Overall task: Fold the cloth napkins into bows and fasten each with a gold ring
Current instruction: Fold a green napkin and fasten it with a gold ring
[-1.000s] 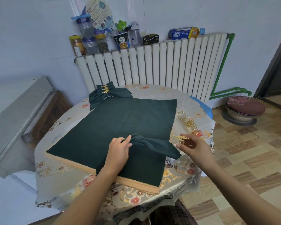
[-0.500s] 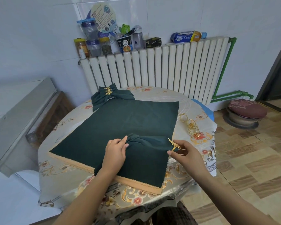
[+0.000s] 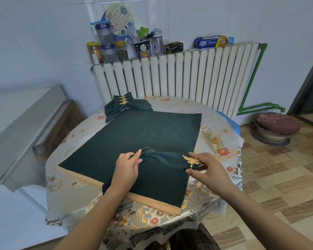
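Note:
A gathered dark green napkin (image 3: 163,159) lies across a flat stack of green napkins (image 3: 148,134) on the round table. My left hand (image 3: 127,166) pinches its bunched middle. My right hand (image 3: 205,168) holds a gold leaf ring (image 3: 192,161) at the napkin's right end, with the cloth's tip at the ring. Finished green bows with gold rings (image 3: 124,107) are piled at the table's far left. Several loose gold rings (image 3: 216,141) lie to the right of the stack.
The table carries a floral plastic cover (image 3: 70,184). A white radiator (image 3: 179,78) behind it is topped with jars and bottles. A cushioned stool (image 3: 276,125) stands on the floor at right, and a grey cabinet (image 3: 25,127) sits at left.
My right hand brought the gold leaf ring from beside the stack to the napkin's right end. My left hand kept pinching the gathered middle.

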Demonstrator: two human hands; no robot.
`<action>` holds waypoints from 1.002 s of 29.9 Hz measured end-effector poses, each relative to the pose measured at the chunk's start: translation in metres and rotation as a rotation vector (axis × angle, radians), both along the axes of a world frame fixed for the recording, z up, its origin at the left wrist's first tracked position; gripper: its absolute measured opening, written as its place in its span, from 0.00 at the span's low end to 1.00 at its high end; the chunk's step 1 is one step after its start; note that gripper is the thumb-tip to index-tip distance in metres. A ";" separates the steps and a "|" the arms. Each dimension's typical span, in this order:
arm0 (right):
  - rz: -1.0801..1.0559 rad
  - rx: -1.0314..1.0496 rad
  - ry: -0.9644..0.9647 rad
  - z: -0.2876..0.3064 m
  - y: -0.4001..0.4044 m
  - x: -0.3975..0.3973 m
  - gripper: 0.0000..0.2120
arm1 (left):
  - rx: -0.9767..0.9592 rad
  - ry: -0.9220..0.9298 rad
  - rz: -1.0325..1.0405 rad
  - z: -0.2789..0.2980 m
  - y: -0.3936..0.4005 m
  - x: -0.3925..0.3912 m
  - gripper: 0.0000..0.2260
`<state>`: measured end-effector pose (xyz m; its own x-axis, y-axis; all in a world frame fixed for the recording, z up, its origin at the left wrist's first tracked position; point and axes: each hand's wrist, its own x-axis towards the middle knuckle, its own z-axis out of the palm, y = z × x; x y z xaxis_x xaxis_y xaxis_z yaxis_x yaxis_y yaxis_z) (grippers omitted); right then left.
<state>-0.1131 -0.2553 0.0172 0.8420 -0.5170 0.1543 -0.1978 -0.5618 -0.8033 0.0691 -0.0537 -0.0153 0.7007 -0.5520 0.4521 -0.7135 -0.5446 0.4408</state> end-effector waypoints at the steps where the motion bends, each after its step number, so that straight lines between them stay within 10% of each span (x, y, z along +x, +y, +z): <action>1: 0.007 -0.009 0.023 -0.001 0.000 0.001 0.27 | -0.005 -0.006 -0.006 0.000 -0.001 -0.001 0.15; 14: 0.075 -0.030 0.219 0.010 0.001 0.009 0.33 | 0.033 -0.228 -0.098 0.007 -0.006 -0.004 0.16; 30: 0.207 -0.264 0.232 0.008 0.005 0.012 0.12 | 0.099 -0.334 -0.132 0.010 -0.009 -0.009 0.15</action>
<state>-0.1014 -0.2506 0.0255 0.9522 -0.3009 0.0527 -0.2178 -0.7899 -0.5732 0.0599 -0.0629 -0.0057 0.4438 -0.6804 0.5833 -0.8759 -0.4668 0.1219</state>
